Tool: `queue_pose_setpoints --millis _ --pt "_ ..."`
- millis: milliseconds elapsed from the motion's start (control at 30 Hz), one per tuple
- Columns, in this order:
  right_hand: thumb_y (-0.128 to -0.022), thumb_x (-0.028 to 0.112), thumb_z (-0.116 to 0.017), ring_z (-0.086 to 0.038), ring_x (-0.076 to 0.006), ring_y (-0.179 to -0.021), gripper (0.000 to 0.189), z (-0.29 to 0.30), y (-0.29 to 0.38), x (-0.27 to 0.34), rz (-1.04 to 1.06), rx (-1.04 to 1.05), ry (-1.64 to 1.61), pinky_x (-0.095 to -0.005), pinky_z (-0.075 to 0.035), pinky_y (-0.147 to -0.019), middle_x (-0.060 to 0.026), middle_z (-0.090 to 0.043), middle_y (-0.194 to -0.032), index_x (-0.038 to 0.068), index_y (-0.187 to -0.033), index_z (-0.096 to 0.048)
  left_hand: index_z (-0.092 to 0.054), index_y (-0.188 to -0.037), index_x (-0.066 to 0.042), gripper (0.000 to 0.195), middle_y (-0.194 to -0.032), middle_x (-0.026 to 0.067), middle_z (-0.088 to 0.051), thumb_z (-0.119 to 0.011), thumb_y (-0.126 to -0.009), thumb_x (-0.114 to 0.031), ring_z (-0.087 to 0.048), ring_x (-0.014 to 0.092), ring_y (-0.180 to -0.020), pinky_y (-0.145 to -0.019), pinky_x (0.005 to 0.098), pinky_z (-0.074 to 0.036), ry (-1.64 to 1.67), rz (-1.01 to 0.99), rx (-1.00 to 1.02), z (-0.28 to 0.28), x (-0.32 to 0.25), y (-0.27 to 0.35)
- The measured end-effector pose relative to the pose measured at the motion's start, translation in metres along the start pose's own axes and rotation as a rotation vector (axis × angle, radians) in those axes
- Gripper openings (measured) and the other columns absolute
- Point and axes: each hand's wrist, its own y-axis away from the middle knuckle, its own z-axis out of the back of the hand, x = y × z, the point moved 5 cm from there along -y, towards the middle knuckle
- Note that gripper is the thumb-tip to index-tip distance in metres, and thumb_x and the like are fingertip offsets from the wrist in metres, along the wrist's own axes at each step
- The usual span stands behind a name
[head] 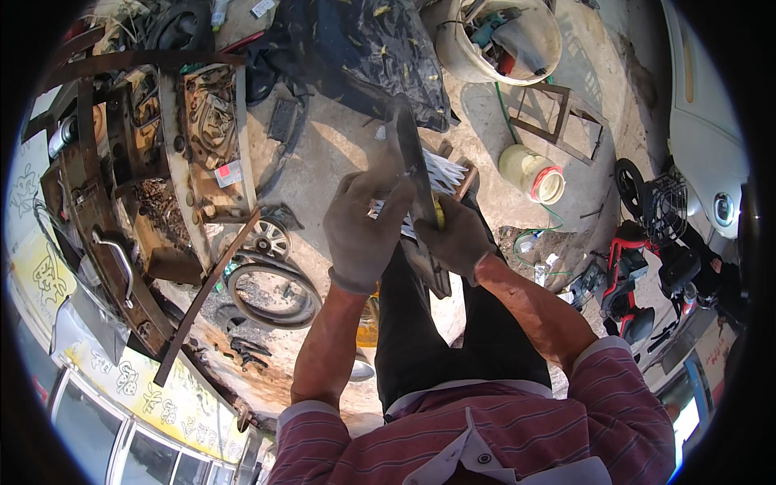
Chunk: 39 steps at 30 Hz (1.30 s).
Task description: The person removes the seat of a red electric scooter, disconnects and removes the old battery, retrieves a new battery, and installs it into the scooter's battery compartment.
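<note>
Both of my hands wear grey-brown work gloves and meet at a long, narrow, dark curved part (411,148), perhaps metal or rubber, held upright before me. My left hand (365,227) is at its left side, the fingers bent toward it; whether they close on it is not plain. My right hand (456,235) grips its lower right side, near something small and yellow. White zigzag strips (445,174) show behind the part, by a brown bar. The part's lower end hangs above my black trousers.
Rusty metal frames (176,145) fill the left side. A tyre (274,296) and a spoked wheel (271,239) lie nearby. Ahead are black plastic sheeting (382,48) and a white bucket of tools (445,48). A plastic jar (520,173), an angle-iron frame (561,118) and a red-framed scooter (615,267) stand right.
</note>
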Motion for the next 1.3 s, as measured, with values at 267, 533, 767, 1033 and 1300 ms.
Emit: queue_pose_setpoints --millis 267,533,767,1033,1300 --pt "-0.094 0.028 -0.072 -0.076 -0.0357 -0.093 0.038 0.001 -0.001 0.006 0.043 -0.022 0.105 -0.0433 -0.058 -0.083 -0.0197 -0.075 -0.100 0.008 -0.126 -0.067 -0.078 -0.103 -0.007 0.015 -0.091 0.0100 -0.076 -0.079 -0.088 -0.006 -0.071 0.033 -0.084 -0.071 0.0413 -0.055 -0.029 0.010 0.060 -0.003 0.004 -0.001" --pt "-0.094 0.028 -0.071 -0.075 -0.0374 -0.090 0.035 -0.001 -0.001 0.014 -0.002 0.027 0.077 -0.0445 -0.058 -0.080 -0.0191 -0.074 -0.096 0.007 -0.122 -0.066 -0.076 -0.115 -0.005 0.024 -0.099 0.0153 -0.075 -0.077 -0.091 -0.006 -0.072 0.036 -0.091 -0.077 0.0421 -0.056 -0.073 0.005 0.092 0.000 0.004 -0.001" --pt "-0.094 0.028 -0.071 -0.073 -0.0428 -0.093 0.034 0.001 -0.007 0.022 0.162 -0.055 0.223 -0.0485 -0.058 -0.081 -0.0220 -0.073 -0.099 0.005 -0.119 -0.066 -0.076 -0.116 -0.006 0.024 -0.099 0.0150 -0.075 -0.077 -0.092 -0.007 -0.073 0.034 -0.091 -0.076 0.0410 -0.057 -0.085 -0.008 0.040 0.005 0.008 0.001" --pt "-0.093 0.026 -0.072 -0.073 -0.0444 -0.095 0.034 -0.005 -0.017 0.009 0.311 -0.114 0.394 -0.0501 -0.059 -0.082 -0.0243 -0.074 -0.100 0.003 -0.117 -0.065 -0.076 -0.110 -0.005 0.018 -0.095 0.0153 -0.074 -0.075 -0.092 -0.007 -0.073 0.034 -0.086 -0.074 0.0423 -0.058 -0.037 0.054 0.025 0.003 0.024 0.007" --pt "-0.091 0.026 -0.076 -0.076 -0.0369 -0.091 0.036 -0.022 -0.018 -0.006 0.099 -0.006 0.207 -0.0452 -0.056 -0.078 -0.0207 -0.075 -0.094 0.002 -0.115 -0.065 -0.069 -0.105 -0.007 0.015 -0.088 0.0161 -0.066 -0.071 -0.093 -0.014 -0.066 0.040 -0.081 -0.070 0.0505 -0.052 -0.134 -0.005 -0.033 0.015 0.029 0.009"
